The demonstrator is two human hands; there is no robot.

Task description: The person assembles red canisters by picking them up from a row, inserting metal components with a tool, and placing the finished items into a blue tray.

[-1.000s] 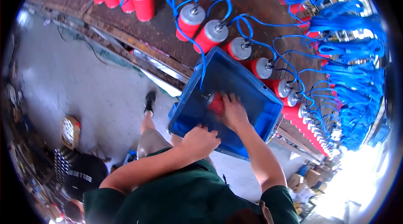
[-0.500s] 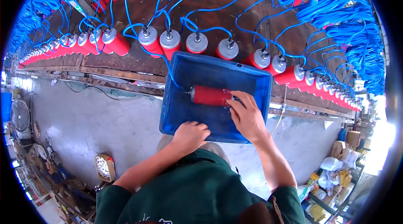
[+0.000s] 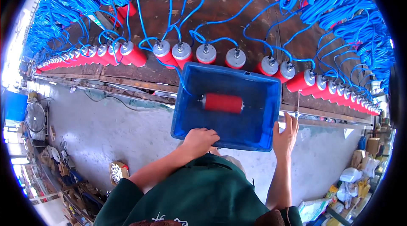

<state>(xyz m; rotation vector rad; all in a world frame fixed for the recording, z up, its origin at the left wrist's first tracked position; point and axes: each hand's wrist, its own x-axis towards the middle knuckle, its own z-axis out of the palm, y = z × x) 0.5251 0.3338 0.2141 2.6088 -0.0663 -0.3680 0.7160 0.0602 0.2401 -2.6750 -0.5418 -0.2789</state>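
A blue plastic bin (image 3: 182,121) sits in front of me, overlapping the table's near edge. Inside it a red cylinder (image 3: 222,103) with metal ends lies on its side, and a blue cable (image 3: 183,82) runs from its left end over the bin's wall. The bin's interior looks dark and perhaps wet; I cannot tell whether it holds liquid. My left hand (image 3: 200,143) is closed over the near rim of the bin. Beside the bin's right wall, my right hand (image 3: 286,138) has its fingers apart and holds nothing.
More red cylinders with grey metal tops (image 3: 235,58) line the brown table (image 3: 220,9), wired to coiled blue cables (image 3: 339,7). A fan (image 3: 35,117) stands far left, an open box of white pieces (image 3: 118,172) lies lower left, and bags (image 3: 351,175) pile at right.
My right hand has let go of the red cylinder's right end and moved out past the bin's right wall. The view has shifted; my left hand stays on the near rim.
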